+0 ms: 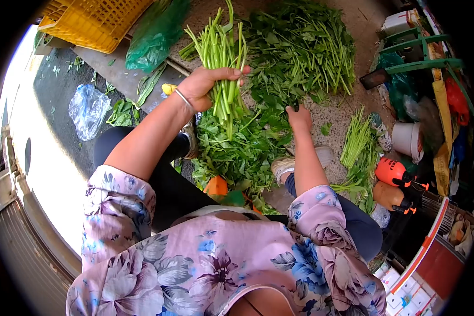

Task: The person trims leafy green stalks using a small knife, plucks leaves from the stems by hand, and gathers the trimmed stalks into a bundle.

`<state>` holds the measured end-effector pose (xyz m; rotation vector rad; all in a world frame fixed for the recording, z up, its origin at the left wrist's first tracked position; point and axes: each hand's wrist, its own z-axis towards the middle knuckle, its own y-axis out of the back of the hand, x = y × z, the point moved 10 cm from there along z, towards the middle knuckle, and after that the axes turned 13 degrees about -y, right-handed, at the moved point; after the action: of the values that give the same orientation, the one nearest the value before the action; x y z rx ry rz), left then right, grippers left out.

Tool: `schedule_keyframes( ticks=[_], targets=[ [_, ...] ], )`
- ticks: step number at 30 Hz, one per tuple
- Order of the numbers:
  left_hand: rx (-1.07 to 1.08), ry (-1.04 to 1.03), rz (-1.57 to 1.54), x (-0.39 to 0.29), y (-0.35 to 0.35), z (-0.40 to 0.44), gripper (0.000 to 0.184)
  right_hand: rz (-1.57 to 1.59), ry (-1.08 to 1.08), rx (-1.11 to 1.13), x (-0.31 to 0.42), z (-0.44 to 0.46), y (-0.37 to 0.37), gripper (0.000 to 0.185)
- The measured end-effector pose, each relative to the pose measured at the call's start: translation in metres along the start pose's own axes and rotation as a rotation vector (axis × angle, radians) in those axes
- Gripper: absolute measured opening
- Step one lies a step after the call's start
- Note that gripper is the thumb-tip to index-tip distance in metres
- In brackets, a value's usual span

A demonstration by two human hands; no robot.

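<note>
My left hand (203, 87) is closed around a bunch of long green vegetable stems (224, 50), held upright above the ground; a bracelet circles the wrist. Below it spreads a pile of loose green leaves (229, 145) between my feet. My right hand (299, 118) is closed beside that pile, with a small dark thing (295, 105) at its fingertips that I cannot make out. Just beyond the right hand lies a large heap of leafy greens (305, 52), stems pointing right. A smaller bundle of greens (357, 139) rests to the right of my shoe.
A yellow crate (92, 23) and a green plastic bag (155, 39) stand at upper left. Nearer lies a clear plastic bag (88, 111). On the right are a green metal frame (424, 66), a whitish bucket (407, 139) and two spray bottles, one red (389, 169), one brown (387, 195).
</note>
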<state>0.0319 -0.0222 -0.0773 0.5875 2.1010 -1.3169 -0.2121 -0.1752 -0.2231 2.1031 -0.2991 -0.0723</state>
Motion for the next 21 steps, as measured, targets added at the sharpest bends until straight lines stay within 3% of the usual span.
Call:
schedule_keyframes(
  ticks=[1,2,4,5,8,10,12,13,18,20,21],
  targets=[
    [-0.015,-0.004,-0.001,-0.001,0.003,0.0,0.027,-0.08,-0.011,-0.148,-0.004,-0.004,0.007,0.056],
    [0.007,-0.046,-0.006,-0.005,0.001,0.002,0.025,-0.086,-0.005,-0.145,-0.001,-0.004,0.006,0.056],
    [0.032,-0.082,-0.018,-0.007,-0.002,0.005,0.024,0.222,0.155,-0.174,0.022,-0.029,0.032,0.047],
    [-0.02,-0.041,-0.033,-0.003,0.003,0.005,0.022,0.634,0.291,0.082,0.04,-0.035,0.023,0.037],
    [-0.048,0.006,-0.078,0.0,0.001,0.006,0.02,1.103,0.424,0.566,0.098,-0.136,0.049,0.028],
    [-0.024,-0.037,-0.127,-0.004,-0.004,0.009,0.019,1.149,0.519,0.595,0.111,-0.169,0.063,0.025],
    [-0.042,-0.056,-0.169,-0.007,-0.004,0.01,0.02,1.17,0.884,0.534,0.125,-0.205,0.085,0.023],
    [-0.053,-0.085,-0.198,-0.01,-0.005,0.011,0.02,1.097,1.027,0.363,0.127,-0.21,0.091,0.021],
    [-0.121,-0.139,-0.232,-0.023,0.001,0.011,0.021,1.092,0.984,0.35,0.117,-0.203,0.083,0.017],
    [-0.128,-0.181,-0.255,-0.032,0.009,0.017,0.021,1.022,0.765,0.429,0.108,-0.184,0.064,0.02],
    [-0.108,-0.197,-0.267,-0.04,0.01,0.016,0.021,1.024,0.768,0.426,0.104,-0.18,0.067,0.02]
  ],
)
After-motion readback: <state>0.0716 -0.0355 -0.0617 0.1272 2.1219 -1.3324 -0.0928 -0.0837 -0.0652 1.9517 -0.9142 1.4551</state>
